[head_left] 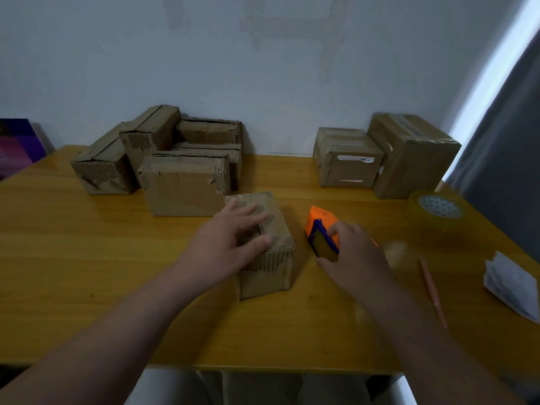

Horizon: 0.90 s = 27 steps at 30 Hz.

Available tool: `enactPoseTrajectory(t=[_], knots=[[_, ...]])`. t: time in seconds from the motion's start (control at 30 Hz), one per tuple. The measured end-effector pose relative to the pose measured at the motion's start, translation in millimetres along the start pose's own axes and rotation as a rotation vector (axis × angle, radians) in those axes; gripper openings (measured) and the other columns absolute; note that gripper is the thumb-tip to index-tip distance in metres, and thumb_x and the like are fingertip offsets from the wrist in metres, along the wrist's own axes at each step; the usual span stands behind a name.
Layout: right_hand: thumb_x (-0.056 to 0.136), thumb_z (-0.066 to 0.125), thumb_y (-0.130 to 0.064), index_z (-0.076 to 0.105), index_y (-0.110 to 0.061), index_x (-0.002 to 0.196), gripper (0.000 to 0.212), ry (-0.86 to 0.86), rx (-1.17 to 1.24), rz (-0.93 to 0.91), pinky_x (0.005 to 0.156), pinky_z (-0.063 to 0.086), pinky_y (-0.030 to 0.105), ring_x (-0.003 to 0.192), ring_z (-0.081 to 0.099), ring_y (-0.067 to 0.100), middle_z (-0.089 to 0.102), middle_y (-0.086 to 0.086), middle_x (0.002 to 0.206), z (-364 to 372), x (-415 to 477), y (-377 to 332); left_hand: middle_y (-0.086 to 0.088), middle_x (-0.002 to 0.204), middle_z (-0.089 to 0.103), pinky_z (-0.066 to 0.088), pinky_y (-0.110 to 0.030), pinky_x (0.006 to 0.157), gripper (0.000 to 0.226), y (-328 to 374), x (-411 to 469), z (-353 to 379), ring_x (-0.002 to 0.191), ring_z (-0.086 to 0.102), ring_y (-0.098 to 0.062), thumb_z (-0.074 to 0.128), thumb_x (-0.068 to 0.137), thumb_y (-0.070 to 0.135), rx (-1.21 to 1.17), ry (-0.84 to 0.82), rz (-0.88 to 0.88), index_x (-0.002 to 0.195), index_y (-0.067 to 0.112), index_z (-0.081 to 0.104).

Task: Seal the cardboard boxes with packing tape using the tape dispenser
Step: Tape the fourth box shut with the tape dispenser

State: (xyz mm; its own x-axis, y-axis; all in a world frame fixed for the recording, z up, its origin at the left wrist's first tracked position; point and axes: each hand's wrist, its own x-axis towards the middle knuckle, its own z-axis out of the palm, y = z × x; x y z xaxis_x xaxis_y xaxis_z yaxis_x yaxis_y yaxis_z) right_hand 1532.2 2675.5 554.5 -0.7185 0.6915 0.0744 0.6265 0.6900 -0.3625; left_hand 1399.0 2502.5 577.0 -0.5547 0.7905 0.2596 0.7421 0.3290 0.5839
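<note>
At the near-middle of the bench (87,273): small cardboard box (268,276), top flaps down, centre seam showing as a dark slit between the fingers. Left grip (225,244) lies flat on the box top, fingers spread and fairly straight, pressing the flaps and holding nothing. Right grip (353,258) is just right of the box, fingers and thumb curled round the orange-and-blue tape dispenser (317,220). The dispenser is beside the box, not touching it. The hand is a bit blurred, so I can't tell whether the dispenser is lifted or resting on the bench. Back left: pile of worn boxes (184,185). Back right: two boxes (347,162), the taller one with tape along its top. At the right edge are a spare tape roll (438,211), a pink stick-like tool (432,290) and crumpled paper (511,285).

Step in hand, my read: bring the dispenser to the box and start the strip.
- The left grip should hold the flap edges together but sit off the seam line, leaving the tape path free.
- Anchor the tape on an end face rather than the top, so it wraps the edge.
- Run along the seam in one pull with firm downward pressure, go over the opposite end, then tear on the blade.

Likely risks:
- The light box may slide under the pull, so press down hard.
- The tape may drift off the seam.
- Fingers may be in the path.
</note>
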Motion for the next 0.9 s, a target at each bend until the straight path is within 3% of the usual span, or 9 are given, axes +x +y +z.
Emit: enactPoseTrajectory(t=[0.07, 0.2, 0.37, 0.47, 0.57, 0.77, 0.9], knots=[[0.084, 0.072, -0.033, 0.041, -0.025, 0.120, 0.048, -0.010, -0.027, 0.028, 0.066, 0.038, 0.025, 0.093, 0.051, 0.015, 0.049, -0.003, 0.118, 1, 0, 1, 0.015, 0.150, 0.028, 0.007, -0.038, 0.118, 0.050, 2, -2, 4, 0.143, 0.007, -0.006, 0.047, 0.091, 0.049, 0.107, -0.052, 0.046, 0.139, 0.037, 0.038], [0.089, 0.065, -0.018, 0.032, -0.026, 0.125, 0.049, 0.001, -0.054, 0.059, 0.046, 0.034, 0.024, 0.066, 0.050, 0.010, 0.050, -0.010, 0.080, 6, -3, 5, 0.012, 0.153, 0.023, -0.003, -0.029, 0.115, 0.065, 3, -1, 7, 0.142, 0.003, -0.005, 0.025, 0.088, 0.065, 0.292, -0.139, 0.109, 0.144, 0.033, 0.028], [0.091, 0.061, -0.013, 0.033, -0.029, 0.125, 0.047, 0.055, -0.034, 0.039, 0.044, 0.035, 0.025, 0.067, 0.052, 0.013, 0.050, -0.009, 0.081, 8, -2, 7, 0.008, 0.159, 0.005, -0.008, -0.024, 0.113, 0.059, 14, 4, 8, 0.145, -0.001, -0.008, 0.028, 0.099, 0.046, 0.590, -0.291, 0.109, 0.150, 0.027, 0.006], [0.093, 0.057, -0.014, 0.036, -0.030, 0.124, 0.040, 0.155, 0.049, 0.011, 0.048, 0.035, 0.024, 0.063, 0.044, 0.007, 0.041, -0.013, 0.075, 5, -1, 7, 0.009, 0.158, 0.004, -0.010, -0.020, 0.110, 0.063, 14, 0, 10, 0.145, 0.002, -0.006, 0.033, 0.097, 0.047, 0.589, -0.252, 0.123, 0.150, 0.030, 0.003], [0.093, 0.054, -0.011, 0.039, -0.027, 0.124, 0.039, 0.221, 0.159, -0.034, 0.062, 0.042, 0.030, 0.078, 0.052, 0.014, 0.048, -0.009, 0.090, 3, 1, 6, 0.012, 0.158, 0.006, -0.013, -0.019, 0.105, 0.067, 12, -3, 11, 0.144, 0.003, -0.004, 0.041, 0.095, 0.047, 0.570, -0.217, 0.148, 0.150, 0.032, 0.006], [0.095, 0.051, -0.011, 0.045, -0.027, 0.116, 0.028, 0.317, 0.439, -0.080, 0.059, 0.049, 0.034, 0.082, 0.057, 0.019, 0.051, -0.006, 0.098, -8, -4, 6, 0.013, 0.156, 0.016, -0.012, -0.022, 0.110, 0.076, 0, -4, 10, 0.143, 0.011, -0.004, 0.060, 0.087, 0.042, 0.480, -0.208, 0.201, 0.147, 0.035, 0.016], [0.089, 0.054, -0.008, 0.046, -0.032, 0.107, 0.030, 0.324, 0.811, 0.002, 0.062, 0.049, 0.036, 0.076, 0.055, 0.011, 0.050, -0.012, 0.088, -36, -5, 2, 0.013, 0.155, 0.020, 0.001, -0.034, 0.118, 0.070, 7, -4, 11, 0.142, 0.015, -0.004, 0.046, 0.086, 0.060, 0.443, -0.136, 0.160, 0.147, 0.036, 0.022]])
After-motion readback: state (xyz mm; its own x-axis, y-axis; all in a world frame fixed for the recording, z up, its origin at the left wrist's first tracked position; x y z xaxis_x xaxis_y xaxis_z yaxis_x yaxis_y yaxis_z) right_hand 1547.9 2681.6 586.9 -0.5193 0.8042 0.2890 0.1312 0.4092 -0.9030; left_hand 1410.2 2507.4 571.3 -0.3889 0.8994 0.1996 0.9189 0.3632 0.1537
